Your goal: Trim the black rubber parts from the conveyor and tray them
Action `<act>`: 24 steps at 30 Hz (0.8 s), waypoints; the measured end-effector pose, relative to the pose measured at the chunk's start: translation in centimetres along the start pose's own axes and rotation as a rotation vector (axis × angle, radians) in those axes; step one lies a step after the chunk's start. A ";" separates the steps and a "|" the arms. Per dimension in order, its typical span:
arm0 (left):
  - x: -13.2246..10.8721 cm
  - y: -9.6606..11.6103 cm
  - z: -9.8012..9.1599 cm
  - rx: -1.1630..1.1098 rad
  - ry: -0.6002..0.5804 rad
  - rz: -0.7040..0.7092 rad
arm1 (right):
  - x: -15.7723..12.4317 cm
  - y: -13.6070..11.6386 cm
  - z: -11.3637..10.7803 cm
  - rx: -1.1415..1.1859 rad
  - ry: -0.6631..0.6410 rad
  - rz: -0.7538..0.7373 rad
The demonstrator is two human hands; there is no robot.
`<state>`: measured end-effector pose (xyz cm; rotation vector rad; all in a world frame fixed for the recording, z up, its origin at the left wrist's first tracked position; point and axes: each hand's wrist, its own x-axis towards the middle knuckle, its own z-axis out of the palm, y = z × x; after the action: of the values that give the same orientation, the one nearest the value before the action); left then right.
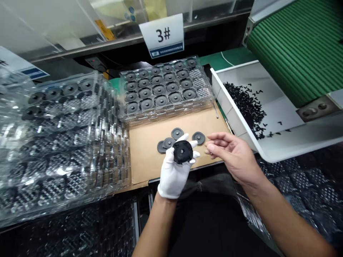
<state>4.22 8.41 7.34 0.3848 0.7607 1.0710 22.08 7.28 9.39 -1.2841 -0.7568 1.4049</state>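
My left hand (175,170), in a white glove, grips a round black disc with a centre hole (182,151) above the front edge of a cardboard sheet (146,150). My bare right hand (232,153) hovers just to the right of the disc, fingertips pinched together near it; whether anything small sits between them is not visible. Several more grey-black discs (177,133) lie loose on the cardboard just behind my hands. A clear plastic tray (203,93) at the back of the cardboard has most of its pockets filled with discs.
Stacks of clear trays (64,139) with discs stand at the left. A white bin (270,150) with small black parts (246,105) sits at the right under a green conveyor (297,46). A "3#" sign (163,35) hangs behind. More trays (300,182) lie at lower right.
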 end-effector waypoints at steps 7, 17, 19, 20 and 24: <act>0.6 5.4 3.2 -0.302 -0.138 -0.008 | -0.3 2.4 -3.1 -0.044 0.090 0.106; -0.1 5.9 3.9 -0.365 -0.200 0.023 | -1.0 4.7 -4.1 -0.056 0.069 0.165; -0.4 5.8 4.0 -0.381 -0.203 0.026 | -1.1 4.8 -4.1 -0.056 0.066 0.155; -0.6 5.8 4.0 -0.385 -0.201 0.027 | -1.2 4.9 -4.1 -0.056 0.065 0.151; -1.3 5.7 4.1 -0.381 -0.216 0.037 | -1.9 5.3 -4.4 -0.069 0.054 0.137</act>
<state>3.12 10.12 14.22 0.1846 0.3476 1.1594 24.65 3.28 4.07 -1.4452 -0.6965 1.4574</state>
